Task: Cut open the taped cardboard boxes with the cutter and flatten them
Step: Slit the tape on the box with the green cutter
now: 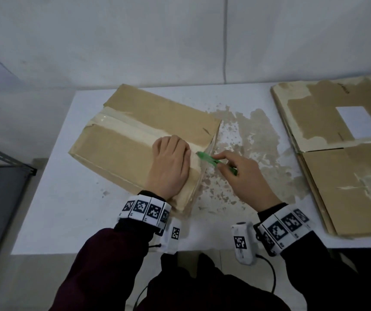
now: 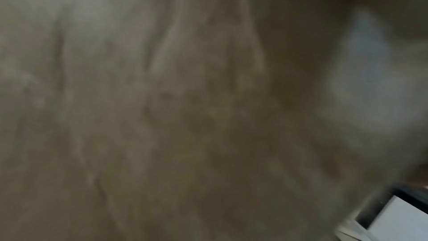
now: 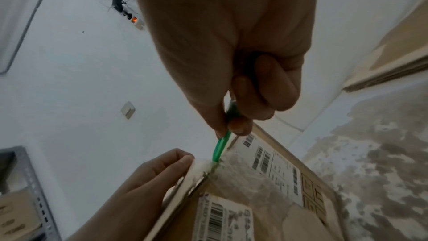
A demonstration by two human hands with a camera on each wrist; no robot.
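A brown cardboard box (image 1: pixel 135 129) sealed with pale tape lies angled on the white table (image 1: pixel 72 198). My left hand (image 1: pixel 171 162) lies flat on the box top near its right edge, fingers over the tape. My right hand (image 1: pixel 245 176) grips a green cutter (image 1: pixel 213 161), whose tip meets the taped seam at the box's right edge. In the right wrist view the cutter (image 3: pixel 221 147) touches the seam on the box (image 3: pixel 266 186) beside shipping labels, with the left hand's fingers (image 3: pixel 166 168) just left of it. The left wrist view shows only blurred cardboard (image 2: pixel 185 116).
Flattened cardboard boxes (image 1: pixel 341 153) are stacked at the table's right side. Brown torn residue (image 1: pixel 247 140) stains the tabletop between the box and the stack. A grey metal shelf (image 1: pixel 0 167) stands to the left. A white wall runs behind the table.
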